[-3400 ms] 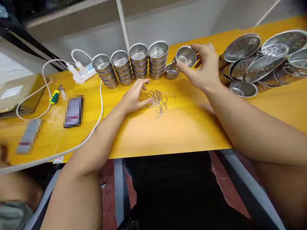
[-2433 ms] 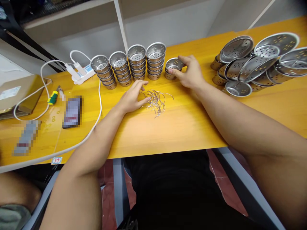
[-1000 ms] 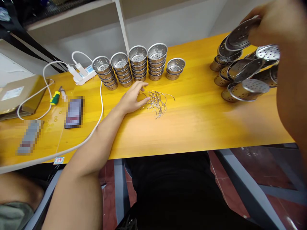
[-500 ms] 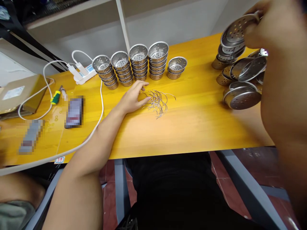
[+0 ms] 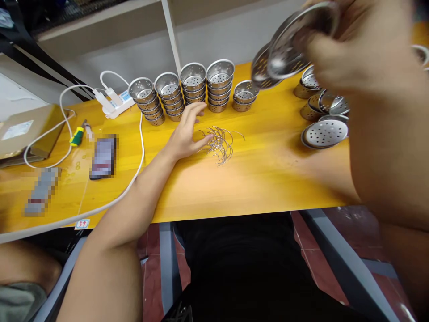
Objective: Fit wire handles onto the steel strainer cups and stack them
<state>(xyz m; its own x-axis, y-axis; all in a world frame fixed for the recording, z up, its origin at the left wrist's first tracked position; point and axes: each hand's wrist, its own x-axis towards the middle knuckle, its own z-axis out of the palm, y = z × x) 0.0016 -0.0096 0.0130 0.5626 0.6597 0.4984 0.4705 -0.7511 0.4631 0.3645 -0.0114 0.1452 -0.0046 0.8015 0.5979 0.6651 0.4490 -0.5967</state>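
My right hand [image 5: 335, 49] is raised at the upper right, its fingers closed on perforated metal cups [image 5: 288, 49] held tilted above the table; motion blurs them. My left hand [image 5: 187, 134] hovers or rests with fingers apart at the left edge of a pile of thin curved wires [image 5: 221, 145]. Behind it stand stacks of perforated cups in a row, the tallest at the right [image 5: 220, 78], and a short stack [image 5: 246, 95] beside them. More cups lie loosely [image 5: 324, 134] on the right, partly hidden by my right arm.
On the left of the yellow table [image 5: 254, 188] are a power strip [image 5: 117, 105], a white cable [image 5: 142, 143], a screwdriver [image 5: 77, 136], a phone [image 5: 103, 156], a blurred grey item [image 5: 43, 190] and a cardboard box [image 5: 30, 129]. Another person's leg [image 5: 27, 268] shows at lower left.
My right hand has moved left with tilted cups, away from the loose cups at the right. My left hand's fingers have lifted slightly; the wires look unmoved.
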